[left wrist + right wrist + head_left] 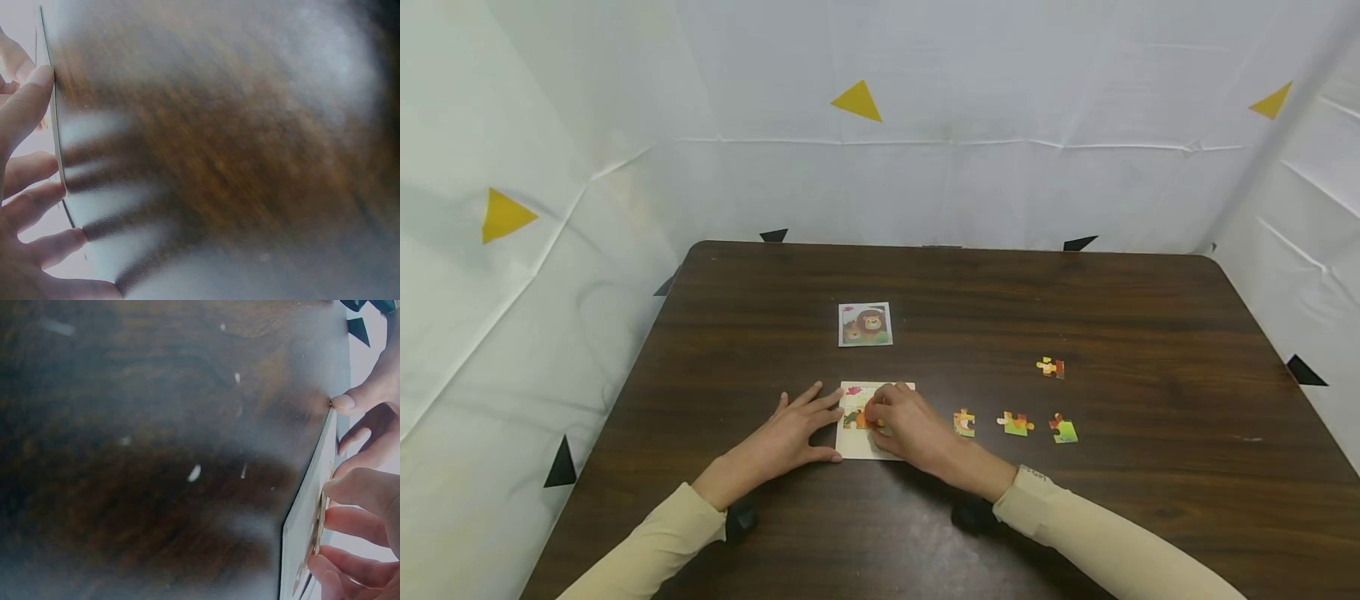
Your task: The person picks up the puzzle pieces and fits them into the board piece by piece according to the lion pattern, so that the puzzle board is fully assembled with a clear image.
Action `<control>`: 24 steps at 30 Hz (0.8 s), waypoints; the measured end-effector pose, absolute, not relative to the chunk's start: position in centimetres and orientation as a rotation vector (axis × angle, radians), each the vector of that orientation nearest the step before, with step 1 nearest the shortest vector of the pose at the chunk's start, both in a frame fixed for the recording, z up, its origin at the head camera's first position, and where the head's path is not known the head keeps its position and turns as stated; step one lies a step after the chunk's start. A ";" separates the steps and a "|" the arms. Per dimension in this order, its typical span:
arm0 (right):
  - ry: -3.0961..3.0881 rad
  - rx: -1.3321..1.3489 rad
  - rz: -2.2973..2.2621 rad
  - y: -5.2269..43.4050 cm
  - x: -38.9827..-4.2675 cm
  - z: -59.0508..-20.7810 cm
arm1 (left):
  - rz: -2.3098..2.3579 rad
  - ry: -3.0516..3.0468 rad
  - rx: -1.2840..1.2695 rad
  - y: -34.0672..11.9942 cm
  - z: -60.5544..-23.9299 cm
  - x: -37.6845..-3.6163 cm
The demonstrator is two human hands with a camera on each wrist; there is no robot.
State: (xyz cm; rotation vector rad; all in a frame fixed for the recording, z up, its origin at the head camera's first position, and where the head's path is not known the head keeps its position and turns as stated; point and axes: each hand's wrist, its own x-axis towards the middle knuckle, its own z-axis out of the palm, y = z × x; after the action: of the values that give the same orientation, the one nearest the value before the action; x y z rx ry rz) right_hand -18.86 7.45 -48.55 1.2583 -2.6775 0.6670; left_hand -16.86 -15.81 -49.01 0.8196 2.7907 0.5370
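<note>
A pale puzzle board [859, 448] lies flat on the dark wooden table [1075, 308] near its front. My left hand [805, 425] lies flat beside it, its straight fingers [28, 100] touching the board's left edge [57, 144]. My right hand [887, 414] rests on top of the board with its fingers [356, 487] curled over an orange puzzle piece [857, 419]. That piece [320, 515] is held against the board [303, 537]. Much of the board's top is hidden by this hand.
A small lion picture card [865, 324] lies further back. Loose coloured pieces lie to the right of the board [964, 422] [1016, 424] [1064, 430], and one more piece [1050, 367] sits further back. White sheeting walls surround the table.
</note>
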 end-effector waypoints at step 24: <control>-2.698 1.279 0.429 7.8 -18.0 -48.4 | 0.520 2.776 0.778 -15.6 -48.7 -16.8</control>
State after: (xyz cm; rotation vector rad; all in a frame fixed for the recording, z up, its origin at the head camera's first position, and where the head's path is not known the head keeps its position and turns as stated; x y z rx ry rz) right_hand -17.99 7.83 -48.41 1.2793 -2.6984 0.4292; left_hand -16.80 -15.58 -48.69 0.7781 2.7764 0.5196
